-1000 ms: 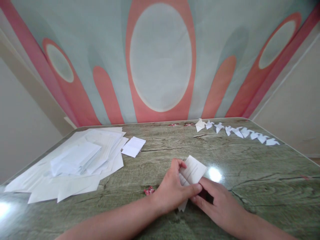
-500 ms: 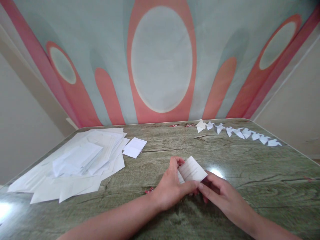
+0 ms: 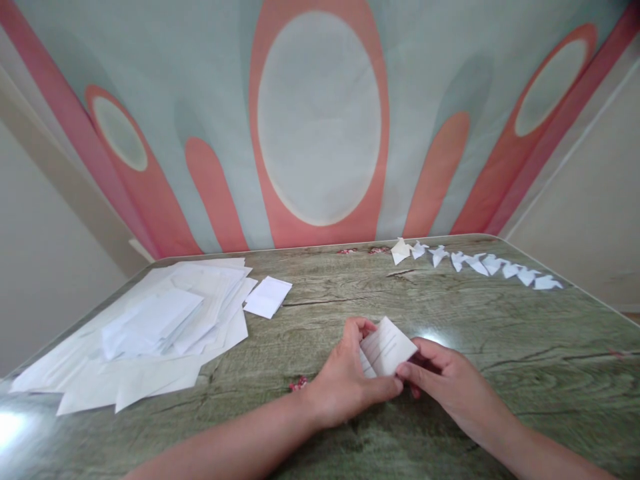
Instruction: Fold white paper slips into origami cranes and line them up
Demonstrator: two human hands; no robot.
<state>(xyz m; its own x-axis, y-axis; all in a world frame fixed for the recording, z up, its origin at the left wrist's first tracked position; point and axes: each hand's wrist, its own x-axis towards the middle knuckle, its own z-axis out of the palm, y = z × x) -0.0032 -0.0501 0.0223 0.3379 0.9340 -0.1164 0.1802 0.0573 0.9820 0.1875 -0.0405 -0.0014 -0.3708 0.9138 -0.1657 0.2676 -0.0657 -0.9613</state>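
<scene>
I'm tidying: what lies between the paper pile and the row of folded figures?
In the head view: a small white paper beside the pile, two red patches farther back on the table.

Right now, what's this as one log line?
left hand: holds folded paper | right hand: holds its edge | table left: paper pile | table right: paper figures

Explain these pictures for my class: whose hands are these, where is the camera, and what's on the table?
There is no machine here, only a person. One camera, worn on the head, looks forward and down. The bare left hand and right hand together hold a small, folded white paper with dark lines. On the grey-green, wood-patterned table, a loose pile of white paper sheets lies to the left, with a small, flat white paper piece just right of it. A row of small, mostly white folded-paper shapes runs along the far right.
</scene>
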